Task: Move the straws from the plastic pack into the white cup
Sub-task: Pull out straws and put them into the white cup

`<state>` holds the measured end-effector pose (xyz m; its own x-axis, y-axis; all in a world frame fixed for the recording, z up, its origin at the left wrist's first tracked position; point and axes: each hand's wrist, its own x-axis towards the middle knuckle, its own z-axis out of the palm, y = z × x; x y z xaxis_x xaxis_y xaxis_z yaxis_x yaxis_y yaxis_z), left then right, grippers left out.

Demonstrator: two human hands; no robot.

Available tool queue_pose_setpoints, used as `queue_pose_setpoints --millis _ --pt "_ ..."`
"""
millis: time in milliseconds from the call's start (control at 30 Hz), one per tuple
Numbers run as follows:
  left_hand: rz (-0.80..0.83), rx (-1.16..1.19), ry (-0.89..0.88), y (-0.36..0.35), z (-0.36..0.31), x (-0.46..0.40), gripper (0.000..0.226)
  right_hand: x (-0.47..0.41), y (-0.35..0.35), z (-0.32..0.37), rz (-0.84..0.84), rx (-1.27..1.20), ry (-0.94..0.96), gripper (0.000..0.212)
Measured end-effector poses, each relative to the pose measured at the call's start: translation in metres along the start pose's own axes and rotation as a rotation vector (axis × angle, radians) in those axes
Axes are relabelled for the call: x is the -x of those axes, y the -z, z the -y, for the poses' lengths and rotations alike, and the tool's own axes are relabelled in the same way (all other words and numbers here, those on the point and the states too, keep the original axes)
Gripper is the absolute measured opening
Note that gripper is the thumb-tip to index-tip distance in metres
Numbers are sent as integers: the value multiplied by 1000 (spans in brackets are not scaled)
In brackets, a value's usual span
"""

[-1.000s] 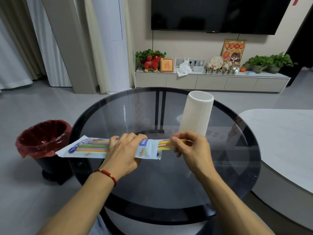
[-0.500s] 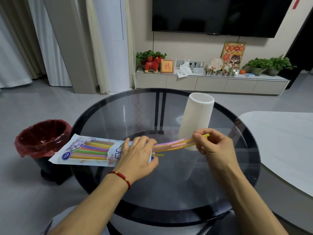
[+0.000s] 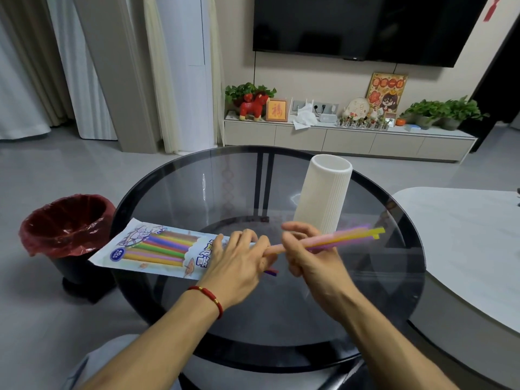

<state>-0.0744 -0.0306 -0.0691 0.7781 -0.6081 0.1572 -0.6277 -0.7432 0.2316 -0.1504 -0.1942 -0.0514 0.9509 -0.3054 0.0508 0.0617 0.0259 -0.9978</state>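
Glass desk: left grip flat, pressing packet; right grip clamped on straws, apparently mid-extraction; next, probably into vase

Living room: wall television, sideboard

Forearms were bare all the way up. Thin red cord bracelet with a small gold bead sat behind the left hand. Grey clothing down low.

Straws — pink, yellow, purple, ribbed white vase (red bin)
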Motion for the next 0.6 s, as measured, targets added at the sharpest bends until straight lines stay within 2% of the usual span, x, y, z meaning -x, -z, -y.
queue_pose_setpoints --millis 67,100,167,267,433,600 --pt "0 30 -23 -4 -2 2 24 -4 -7 1 -96 63 33 30" --pt "-1 40 -20 -5 -1 2 25 -6 -6 3 -165 103 41 26" --pt "5 28 0 -8 8 2 28 -11 3 10 -280 173 62 27" --pt "48 -15 18 -12 20 2 31 -11 24 32 -323 286 119 27" --pt "39 -5 24 -15 20 1 29 -15 41 86 -214 747 284 29" --pt "38 21 15 -16 21 1 28 -35 45 78 -89 966 167 25"
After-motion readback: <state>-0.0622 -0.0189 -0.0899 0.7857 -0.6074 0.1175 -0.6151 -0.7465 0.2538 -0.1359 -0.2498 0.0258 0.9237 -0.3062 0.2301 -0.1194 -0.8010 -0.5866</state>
